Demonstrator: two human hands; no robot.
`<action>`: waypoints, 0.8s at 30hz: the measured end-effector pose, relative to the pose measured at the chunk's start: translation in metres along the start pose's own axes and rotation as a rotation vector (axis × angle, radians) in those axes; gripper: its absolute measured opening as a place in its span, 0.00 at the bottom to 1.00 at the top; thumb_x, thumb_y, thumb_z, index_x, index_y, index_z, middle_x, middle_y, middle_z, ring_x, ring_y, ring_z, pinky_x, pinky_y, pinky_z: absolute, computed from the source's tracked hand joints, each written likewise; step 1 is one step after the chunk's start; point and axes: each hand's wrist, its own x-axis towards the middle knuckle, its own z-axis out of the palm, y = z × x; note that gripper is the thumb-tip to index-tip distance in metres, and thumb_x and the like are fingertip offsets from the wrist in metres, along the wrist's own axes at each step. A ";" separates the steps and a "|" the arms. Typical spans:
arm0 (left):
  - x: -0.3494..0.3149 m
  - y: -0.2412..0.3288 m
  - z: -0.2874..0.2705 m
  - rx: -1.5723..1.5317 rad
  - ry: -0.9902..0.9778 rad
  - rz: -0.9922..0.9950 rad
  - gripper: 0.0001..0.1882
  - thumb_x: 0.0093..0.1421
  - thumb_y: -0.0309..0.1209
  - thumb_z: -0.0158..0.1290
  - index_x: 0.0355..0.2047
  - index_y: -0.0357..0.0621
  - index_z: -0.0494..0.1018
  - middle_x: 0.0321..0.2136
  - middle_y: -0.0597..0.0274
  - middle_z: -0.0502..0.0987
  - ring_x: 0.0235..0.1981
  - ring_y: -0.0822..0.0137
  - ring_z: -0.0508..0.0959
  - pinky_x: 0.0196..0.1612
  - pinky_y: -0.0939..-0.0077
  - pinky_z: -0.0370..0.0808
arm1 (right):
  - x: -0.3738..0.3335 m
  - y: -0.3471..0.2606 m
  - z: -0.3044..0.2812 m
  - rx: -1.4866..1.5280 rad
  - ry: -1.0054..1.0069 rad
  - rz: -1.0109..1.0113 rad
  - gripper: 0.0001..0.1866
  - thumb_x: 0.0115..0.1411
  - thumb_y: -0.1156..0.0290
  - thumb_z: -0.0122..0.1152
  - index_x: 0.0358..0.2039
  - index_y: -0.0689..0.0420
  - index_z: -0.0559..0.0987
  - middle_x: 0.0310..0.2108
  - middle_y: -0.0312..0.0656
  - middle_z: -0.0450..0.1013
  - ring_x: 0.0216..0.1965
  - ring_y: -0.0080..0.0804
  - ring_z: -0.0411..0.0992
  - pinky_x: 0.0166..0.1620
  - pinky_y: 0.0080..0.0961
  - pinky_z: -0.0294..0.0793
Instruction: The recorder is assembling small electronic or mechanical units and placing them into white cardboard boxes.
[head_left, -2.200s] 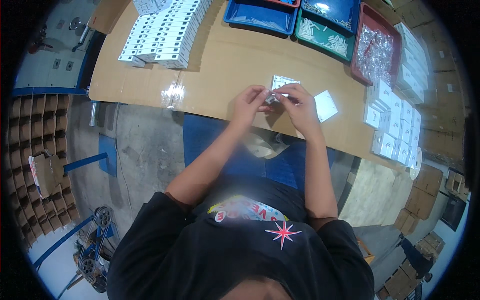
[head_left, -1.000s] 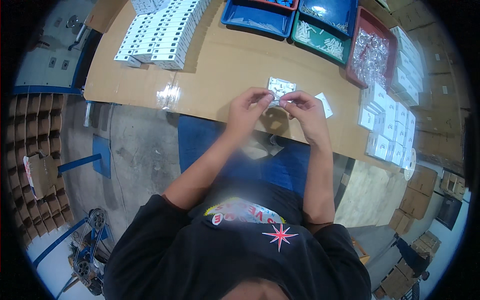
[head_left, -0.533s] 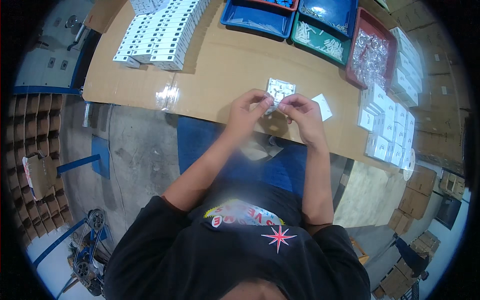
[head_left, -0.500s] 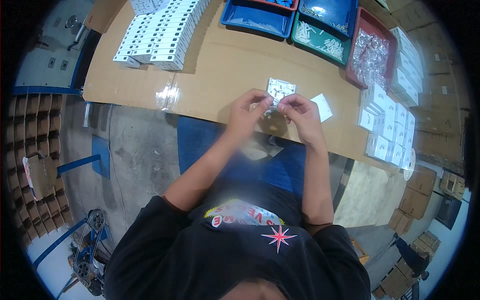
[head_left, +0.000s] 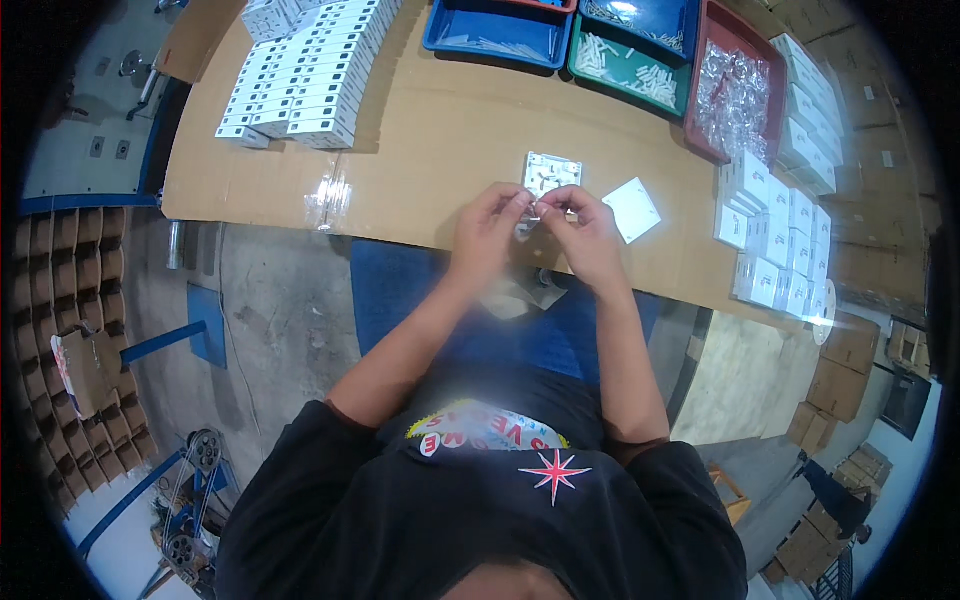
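Before white base (head_left: pixel 552 172), left fingers (head_left: pixel 514 208) and right fingers (head_left: pixel 573 198) pinch tiny part (head_left: pixel 533 207); square plate (head_left: pixel 632 210) beside, green tray (head_left: pixel 622 93) beyond.

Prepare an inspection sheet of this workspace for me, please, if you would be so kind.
Surface: cardboard-covered table, with shiny clear tape near its edge.
Job's things: white square molded part; flat white square plate lying to its right.
Clutter: blue tray; green tray of white plugs; red tray of clear plastic packets; left stack of white boxes; right stack of white boxes.
Hands: left hand and right hand, fingertips pinched at the part's near side; anything between them is too small to tell.
Cables: thin cord-like line along the floor.
Surroundings: cardboard divider grid and pulley machine at left; cartons at right.
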 end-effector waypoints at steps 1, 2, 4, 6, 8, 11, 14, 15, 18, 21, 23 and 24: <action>-0.001 -0.001 0.002 0.005 0.039 0.030 0.07 0.72 0.29 0.54 0.43 0.37 0.76 0.38 0.67 0.79 0.41 0.78 0.77 0.47 0.81 0.74 | -0.001 0.000 0.003 -0.006 0.021 -0.007 0.03 0.64 0.76 0.65 0.36 0.62 0.80 0.30 0.30 0.74 0.33 0.15 0.69 0.38 0.16 0.70; -0.001 -0.001 0.004 0.008 0.036 0.030 0.07 0.72 0.29 0.54 0.43 0.37 0.76 0.38 0.67 0.79 0.41 0.78 0.77 0.47 0.81 0.74 | -0.002 -0.002 0.005 -0.004 0.024 -0.008 0.03 0.64 0.76 0.65 0.36 0.62 0.80 0.30 0.30 0.74 0.33 0.15 0.69 0.38 0.16 0.70; 0.001 -0.001 0.006 0.002 0.098 0.029 0.08 0.73 0.30 0.53 0.43 0.37 0.77 0.37 0.68 0.79 0.40 0.78 0.77 0.46 0.82 0.74 | -0.002 -0.007 0.007 0.034 0.053 0.051 0.03 0.64 0.76 0.65 0.35 0.62 0.80 0.30 0.30 0.74 0.34 0.16 0.69 0.38 0.16 0.70; 0.003 0.001 0.004 0.008 0.062 0.008 0.08 0.73 0.30 0.53 0.43 0.37 0.77 0.36 0.68 0.79 0.40 0.78 0.77 0.46 0.81 0.74 | -0.002 -0.012 0.004 0.039 0.044 0.075 0.03 0.64 0.76 0.65 0.35 0.62 0.80 0.30 0.31 0.74 0.34 0.16 0.69 0.38 0.17 0.71; 0.003 0.001 0.002 0.011 0.029 -0.015 0.08 0.72 0.30 0.53 0.43 0.37 0.77 0.36 0.68 0.79 0.40 0.78 0.77 0.46 0.81 0.74 | -0.003 -0.011 0.000 0.042 0.033 0.103 0.03 0.64 0.76 0.64 0.35 0.62 0.80 0.31 0.31 0.74 0.34 0.16 0.69 0.38 0.17 0.71; 0.003 -0.002 0.001 0.068 0.016 -0.017 0.11 0.72 0.34 0.54 0.41 0.37 0.77 0.33 0.68 0.79 0.36 0.78 0.77 0.41 0.80 0.74 | -0.005 -0.004 0.000 0.046 0.012 0.110 0.04 0.64 0.76 0.65 0.36 0.62 0.80 0.31 0.31 0.75 0.34 0.17 0.70 0.39 0.17 0.71; 0.003 -0.003 0.003 0.087 0.067 -0.015 0.07 0.72 0.31 0.54 0.41 0.39 0.77 0.32 0.71 0.77 0.31 0.83 0.74 0.32 0.86 0.71 | -0.006 -0.005 0.007 -0.016 0.023 0.060 0.03 0.64 0.76 0.64 0.36 0.62 0.79 0.30 0.31 0.75 0.33 0.17 0.70 0.38 0.17 0.73; 0.003 -0.003 0.001 0.100 0.070 -0.054 0.07 0.72 0.31 0.54 0.41 0.40 0.77 0.32 0.72 0.77 0.29 0.83 0.73 0.29 0.87 0.69 | -0.006 -0.003 0.011 0.065 0.034 0.141 0.03 0.64 0.77 0.64 0.37 0.62 0.78 0.30 0.32 0.75 0.32 0.18 0.72 0.36 0.17 0.75; 0.010 -0.007 -0.017 0.137 -0.028 -0.190 0.07 0.71 0.31 0.56 0.43 0.40 0.76 0.31 0.72 0.78 0.28 0.83 0.73 0.28 0.87 0.68 | -0.007 -0.003 0.007 0.157 0.006 0.281 0.04 0.63 0.78 0.63 0.38 0.62 0.78 0.31 0.34 0.76 0.31 0.19 0.75 0.33 0.18 0.77; 0.005 -0.009 -0.017 0.114 -0.172 -0.303 0.08 0.70 0.31 0.58 0.45 0.41 0.75 0.32 0.71 0.79 0.30 0.81 0.75 0.30 0.86 0.72 | -0.009 0.022 -0.008 0.193 0.002 0.311 0.04 0.63 0.79 0.63 0.39 0.62 0.78 0.31 0.36 0.76 0.31 0.20 0.77 0.32 0.18 0.78; 0.002 -0.012 -0.018 0.070 -0.203 -0.317 0.10 0.69 0.30 0.59 0.46 0.41 0.74 0.33 0.70 0.80 0.31 0.80 0.77 0.32 0.86 0.73 | -0.008 0.024 -0.012 0.222 0.026 0.278 0.05 0.63 0.79 0.63 0.39 0.63 0.78 0.31 0.36 0.76 0.31 0.20 0.78 0.32 0.18 0.78; 0.003 -0.017 -0.020 0.096 -0.175 -0.302 0.12 0.68 0.29 0.60 0.48 0.41 0.73 0.34 0.68 0.80 0.32 0.79 0.78 0.33 0.84 0.75 | -0.008 0.023 -0.015 0.225 0.023 0.296 0.05 0.63 0.80 0.62 0.39 0.63 0.78 0.31 0.36 0.76 0.31 0.20 0.77 0.32 0.18 0.79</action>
